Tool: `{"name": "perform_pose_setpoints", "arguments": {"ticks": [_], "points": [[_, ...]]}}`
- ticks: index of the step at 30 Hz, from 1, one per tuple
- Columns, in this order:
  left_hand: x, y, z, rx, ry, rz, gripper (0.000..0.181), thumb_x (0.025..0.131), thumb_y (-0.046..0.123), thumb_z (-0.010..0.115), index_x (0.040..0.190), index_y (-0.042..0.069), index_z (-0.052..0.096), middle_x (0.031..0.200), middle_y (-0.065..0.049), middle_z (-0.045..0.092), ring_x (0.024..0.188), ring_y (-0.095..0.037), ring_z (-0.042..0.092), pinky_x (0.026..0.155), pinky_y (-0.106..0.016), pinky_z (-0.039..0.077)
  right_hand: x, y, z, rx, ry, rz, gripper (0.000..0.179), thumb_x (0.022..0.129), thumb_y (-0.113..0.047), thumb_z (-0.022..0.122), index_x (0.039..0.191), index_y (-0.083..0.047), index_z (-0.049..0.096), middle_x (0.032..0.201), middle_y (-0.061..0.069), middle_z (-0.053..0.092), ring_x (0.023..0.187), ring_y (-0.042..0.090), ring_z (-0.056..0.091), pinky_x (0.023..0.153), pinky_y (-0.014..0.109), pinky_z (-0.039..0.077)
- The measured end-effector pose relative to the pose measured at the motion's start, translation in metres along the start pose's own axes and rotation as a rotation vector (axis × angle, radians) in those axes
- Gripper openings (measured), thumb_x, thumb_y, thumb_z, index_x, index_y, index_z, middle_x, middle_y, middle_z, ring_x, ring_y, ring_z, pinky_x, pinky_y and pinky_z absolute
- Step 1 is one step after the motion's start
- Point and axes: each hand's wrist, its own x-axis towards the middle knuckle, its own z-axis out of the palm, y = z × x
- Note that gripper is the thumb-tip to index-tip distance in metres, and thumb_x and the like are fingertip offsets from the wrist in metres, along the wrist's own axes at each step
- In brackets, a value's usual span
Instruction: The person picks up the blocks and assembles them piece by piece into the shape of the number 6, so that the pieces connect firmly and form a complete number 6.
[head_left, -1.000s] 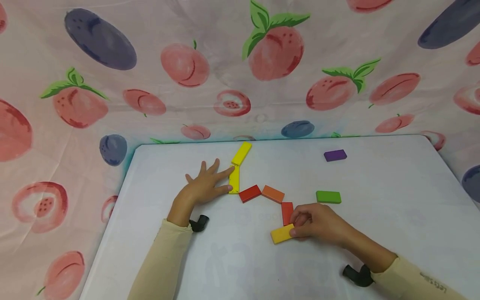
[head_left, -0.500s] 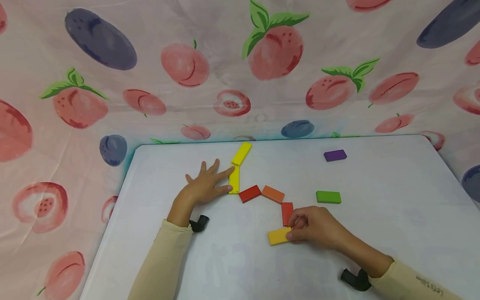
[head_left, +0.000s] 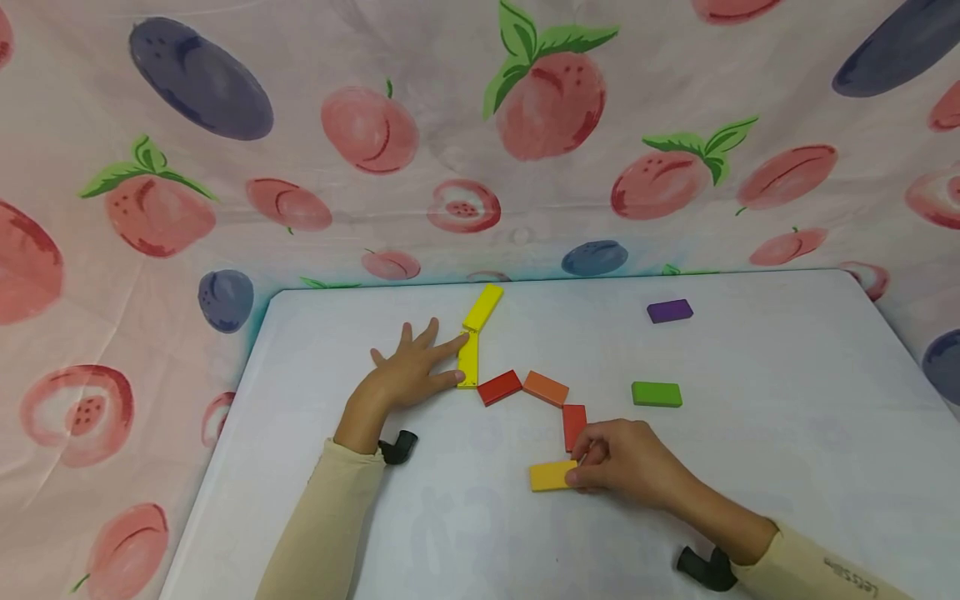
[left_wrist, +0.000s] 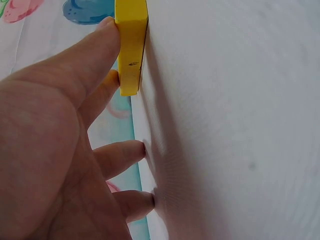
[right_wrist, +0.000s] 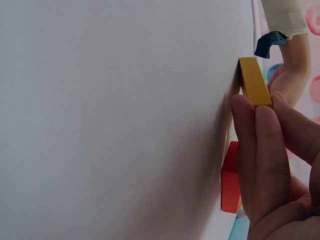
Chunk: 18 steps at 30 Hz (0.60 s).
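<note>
My right hand pinches one end of an amber-yellow domino block between thumb and fingers, just below an upright-running red block. In the right wrist view the amber block juts out past my fingertips. Spread wide, my left hand rests with thumb and index finger on a bright yellow block. A second bright yellow block meets its far end. From its near end a dark red block and an orange block lead on to the red one, forming a zigzag line.
A green block lies right of the line, and a purple block is farther back. All stand on a white tabletop. Behind its far edge hangs a fruit-printed cloth.
My right hand has slid the amber block a little left and toward me, turning it closer to level. The left hand and the other blocks have stayed put.
</note>
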Motion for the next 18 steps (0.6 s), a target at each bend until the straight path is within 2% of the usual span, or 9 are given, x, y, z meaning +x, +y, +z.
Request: {"name": "perform_pose_setpoints", "arguments": {"ticks": [13,18], "points": [[-0.0012,0.0007,0.0000,-0.009,0.000,0.002,0.068,0.096,0.060,0.059,0.156,0.052,0.029,0.174,-0.007,0.008,0.157,-0.049,-0.007,0.104,-0.090,0.000,0.0003,0.0018,0.0049,-0.004,-0.003,-0.006,0.023,0.079,-0.029,0.088,0.086,-0.017,0.070,0.065,-0.011,0.068,0.062,0.009,0.064,0.058,0.023,0.046],[-0.0012,0.0001,0.0005,-0.009,0.000,-0.001,0.068,0.096,0.060,0.059,0.156,0.052,0.029,0.174,-0.007,0.008,0.157,-0.049,-0.007,0.105,-0.089,0.000,0.0009,0.0039,0.0062,0.047,-0.032,-0.011,0.022,0.082,-0.025,0.087,0.086,-0.013,0.069,0.067,-0.008,0.070,0.061,0.011,0.070,0.058,0.023,0.051]]}}
